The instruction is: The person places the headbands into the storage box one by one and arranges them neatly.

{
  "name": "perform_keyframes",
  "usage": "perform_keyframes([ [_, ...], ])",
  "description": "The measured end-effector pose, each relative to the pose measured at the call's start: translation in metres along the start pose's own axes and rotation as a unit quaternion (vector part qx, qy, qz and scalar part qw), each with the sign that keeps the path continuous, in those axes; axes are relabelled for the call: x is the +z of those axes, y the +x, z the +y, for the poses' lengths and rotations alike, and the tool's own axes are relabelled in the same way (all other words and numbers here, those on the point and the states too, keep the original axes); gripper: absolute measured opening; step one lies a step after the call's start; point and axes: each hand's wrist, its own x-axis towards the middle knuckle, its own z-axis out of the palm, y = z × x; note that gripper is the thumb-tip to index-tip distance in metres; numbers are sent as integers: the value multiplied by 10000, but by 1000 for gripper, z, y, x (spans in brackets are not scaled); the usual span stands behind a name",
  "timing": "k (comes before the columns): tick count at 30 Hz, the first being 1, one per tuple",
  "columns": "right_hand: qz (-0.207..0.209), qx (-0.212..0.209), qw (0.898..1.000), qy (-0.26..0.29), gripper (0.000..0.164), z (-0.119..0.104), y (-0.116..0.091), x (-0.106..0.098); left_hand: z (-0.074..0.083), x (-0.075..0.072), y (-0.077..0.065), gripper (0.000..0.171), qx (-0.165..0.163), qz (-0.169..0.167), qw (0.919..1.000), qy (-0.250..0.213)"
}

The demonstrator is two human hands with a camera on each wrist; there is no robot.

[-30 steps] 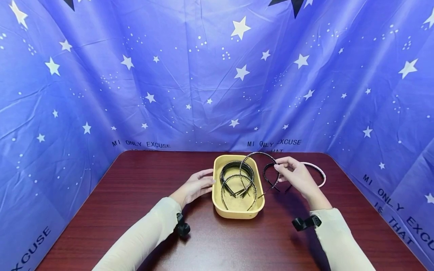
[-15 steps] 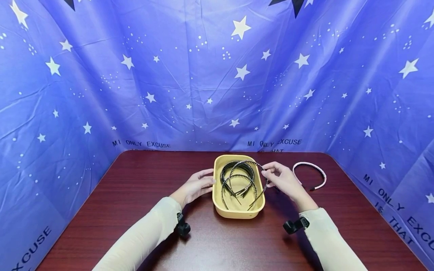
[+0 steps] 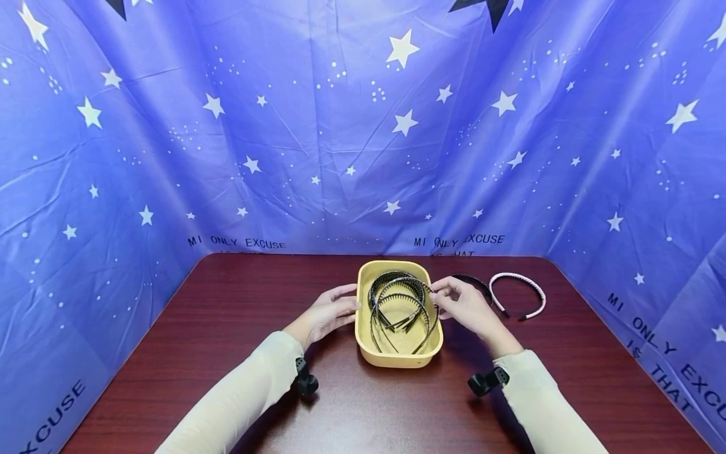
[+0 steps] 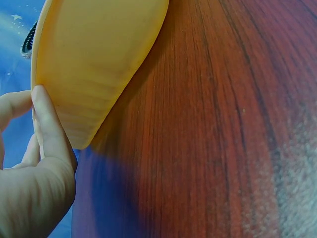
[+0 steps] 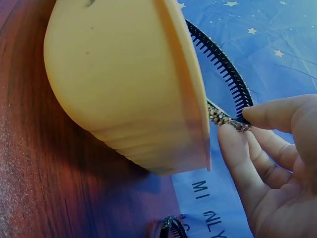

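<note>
A yellow plastic basin stands mid-table with several black toothed headbands inside. My left hand rests its extended fingers against the basin's left side, at the rim in the left wrist view. At the opposite rim, my right hand pinches a thin black toothed headband between thumb and fingers. Its outer face glitters in the right wrist view. This headband lies over the others within the basin's outline in the head view.
Right of the basin, a pale pink wrapped headband lies on the dark red wooden table. Beside it, partly hidden by my right hand, is another black headband. A blue star-patterned cloth surrounds the table's back and sides.
My right hand has moved left and brought the headband from beside the basin's right rim in over the others. The left hand has stayed at the basin's side.
</note>
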Motion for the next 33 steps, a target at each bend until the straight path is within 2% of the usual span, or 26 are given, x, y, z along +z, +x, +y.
perform_keyframes([
  [6,-21,38,9998,-210,21,1,1,3,0,1,1,62,-8,-21,10000,-4],
  [15,-130,146,9971,-730,19,-10,1,5,0,0,-1,62,12,-20,10000,-27],
  [28,-150,31,9919,-1261,13,-13,2,5,0,0,-1,63,47,-61,10000,-37],
  [33,-151,17,9918,-1271,13,-12,3,5,0,0,-1,62,39,-53,10000,-47],
])
